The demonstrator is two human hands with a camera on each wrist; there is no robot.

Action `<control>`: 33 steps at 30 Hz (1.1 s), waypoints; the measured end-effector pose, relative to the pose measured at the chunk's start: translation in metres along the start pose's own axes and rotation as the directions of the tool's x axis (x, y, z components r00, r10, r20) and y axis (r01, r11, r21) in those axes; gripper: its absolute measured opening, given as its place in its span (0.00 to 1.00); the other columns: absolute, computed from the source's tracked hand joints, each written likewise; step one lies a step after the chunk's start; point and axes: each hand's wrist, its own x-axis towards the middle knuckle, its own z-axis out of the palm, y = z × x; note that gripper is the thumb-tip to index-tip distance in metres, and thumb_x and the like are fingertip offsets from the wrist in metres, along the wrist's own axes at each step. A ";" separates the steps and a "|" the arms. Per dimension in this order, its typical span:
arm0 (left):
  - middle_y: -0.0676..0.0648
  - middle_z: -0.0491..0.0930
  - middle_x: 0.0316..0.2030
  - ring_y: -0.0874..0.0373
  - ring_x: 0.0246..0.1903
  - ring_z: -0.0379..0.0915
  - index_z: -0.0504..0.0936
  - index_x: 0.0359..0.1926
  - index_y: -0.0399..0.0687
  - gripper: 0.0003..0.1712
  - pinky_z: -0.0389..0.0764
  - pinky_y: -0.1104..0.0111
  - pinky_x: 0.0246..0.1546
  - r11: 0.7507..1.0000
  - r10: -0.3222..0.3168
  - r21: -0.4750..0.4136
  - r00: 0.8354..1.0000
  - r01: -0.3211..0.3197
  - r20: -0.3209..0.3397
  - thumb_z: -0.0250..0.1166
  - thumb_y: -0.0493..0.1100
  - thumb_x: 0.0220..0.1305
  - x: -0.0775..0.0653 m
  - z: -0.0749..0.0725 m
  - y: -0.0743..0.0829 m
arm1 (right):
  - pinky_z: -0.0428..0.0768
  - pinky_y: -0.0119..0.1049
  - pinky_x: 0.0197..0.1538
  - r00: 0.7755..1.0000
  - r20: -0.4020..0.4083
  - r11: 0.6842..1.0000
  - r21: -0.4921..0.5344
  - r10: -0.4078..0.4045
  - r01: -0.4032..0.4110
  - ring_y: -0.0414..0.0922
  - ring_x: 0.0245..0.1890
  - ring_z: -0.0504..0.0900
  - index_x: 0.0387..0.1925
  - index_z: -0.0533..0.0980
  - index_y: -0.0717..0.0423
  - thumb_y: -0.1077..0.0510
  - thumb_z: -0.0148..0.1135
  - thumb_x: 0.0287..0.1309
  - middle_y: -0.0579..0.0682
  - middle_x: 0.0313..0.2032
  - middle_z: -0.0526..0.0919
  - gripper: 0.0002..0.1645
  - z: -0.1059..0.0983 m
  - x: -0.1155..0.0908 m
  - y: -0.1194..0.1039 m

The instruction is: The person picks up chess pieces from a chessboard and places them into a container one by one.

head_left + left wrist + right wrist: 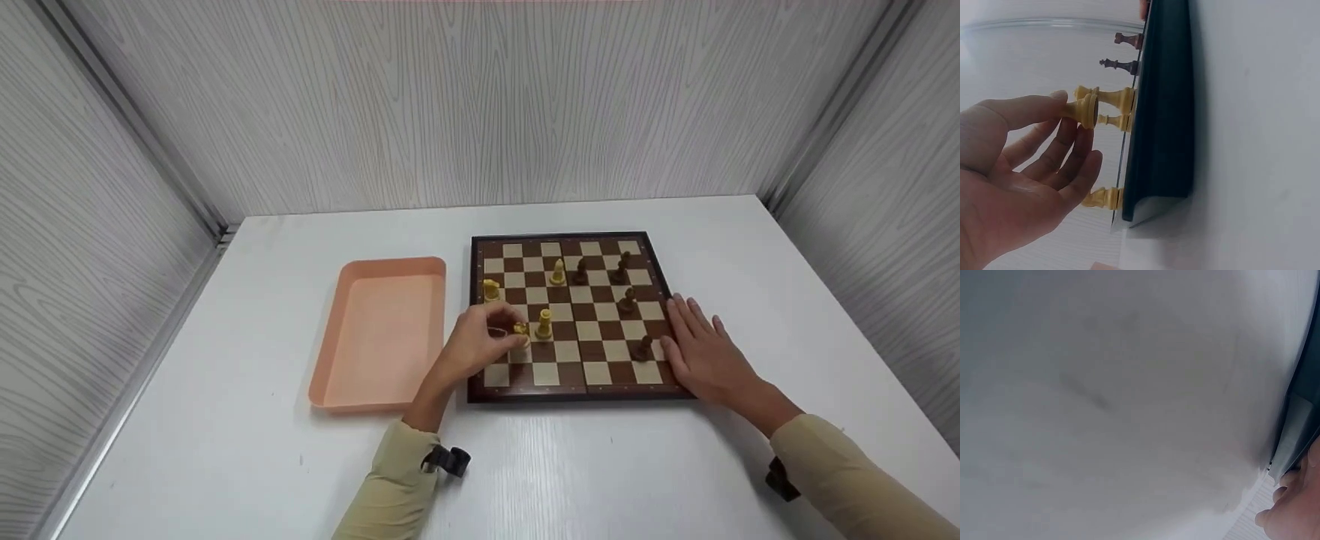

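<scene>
my left hand (480,341): thumb and fingertips pinching one pale yellow chess piece (1086,111), turned profile, round flared base; held over the near-left part of the chessboard (529,391), base apart from it; upper part hidden by my fingers in the left wrist view, type not legible.
my right hand (709,360): fingers straight, slightly spread, laid at the board's right edge; mostly cut off in the right wrist view.
board: brown and cream checks, dark glossy border, some squares covered by my left hand.
other yellow pieces (544,325), dark brown pieces (628,301): standing, small, some overlapping.
tray (394,322): peach, rectangular, rounded corners, left of board.
table (240,322): smooth, white.
sleeves (401,472): beige, cropped.
</scene>
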 end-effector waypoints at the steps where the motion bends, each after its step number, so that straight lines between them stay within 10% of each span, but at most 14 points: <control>1: 0.46 0.84 0.40 0.54 0.43 0.82 0.84 0.45 0.40 0.09 0.83 0.58 0.49 1.000 -0.001 -0.006 1.000 0.001 -0.002 0.71 0.32 0.63 0.000 -0.001 0.000 | 0.47 0.68 0.73 1.000 -0.001 1.000 -0.003 0.001 -0.001 0.64 0.79 0.44 0.79 0.46 0.68 0.45 0.37 0.81 0.67 0.79 0.47 0.40 0.000 0.000 0.000; 15: 0.44 0.83 0.41 0.53 0.42 0.81 0.82 0.46 0.37 0.10 0.83 0.61 0.46 0.999 0.048 0.004 0.996 -0.048 -0.075 0.70 0.31 0.64 -0.002 -0.023 0.009 | 0.50 0.69 0.72 1.000 -0.013 1.000 -0.003 -0.005 0.005 0.65 0.78 0.46 0.79 0.47 0.68 0.45 0.38 0.81 0.67 0.79 0.49 0.40 0.004 -0.001 0.000; 33: 0.37 0.82 0.42 0.47 0.46 0.80 0.83 0.47 0.33 0.10 0.82 0.59 0.50 0.998 0.020 -0.051 0.948 -0.038 -0.317 0.69 0.29 0.65 -0.023 -0.100 -0.002 | 0.48 0.68 0.73 1.000 0.012 1.000 -0.012 0.008 -0.008 0.64 0.79 0.45 0.80 0.45 0.67 0.45 0.37 0.81 0.66 0.79 0.47 0.41 0.001 0.000 0.000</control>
